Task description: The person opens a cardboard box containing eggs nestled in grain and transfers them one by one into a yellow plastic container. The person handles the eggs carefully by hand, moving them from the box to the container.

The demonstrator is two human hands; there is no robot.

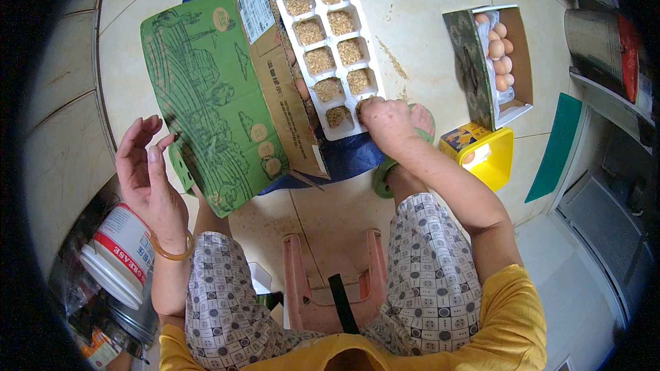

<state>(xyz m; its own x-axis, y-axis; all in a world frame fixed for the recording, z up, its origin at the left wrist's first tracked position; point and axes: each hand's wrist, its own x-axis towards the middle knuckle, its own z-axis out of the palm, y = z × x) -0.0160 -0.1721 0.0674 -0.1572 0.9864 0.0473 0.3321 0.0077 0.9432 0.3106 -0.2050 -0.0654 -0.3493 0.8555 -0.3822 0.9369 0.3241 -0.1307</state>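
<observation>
A white foam egg tray point(337, 69) with several square cells, each with some straw-coloured husks in it, lies tilted over an opened cardboard box point(289, 113). Part of an egg point(302, 89) shows between the tray and the box's side. The box's green printed lid point(216, 98) is folded out to the left. My right hand point(388, 122) is at the tray's near right corner cell, its fingers bent down into the husks; what they hold, if anything, is hidden. Raised beside the lid's left edge, my left hand point(149, 170) has its fingers apart and nothing in it.
Dark blue sheeting point(350, 157) lies under the box. On the right stand a carton point(525, 62) of brown eggs and a yellow plastic tub point(500, 159). Husks point(394, 59) are scattered on the tiled floor. A white bucket point(121, 252) stands at left, a pink stool point(296, 283) below.
</observation>
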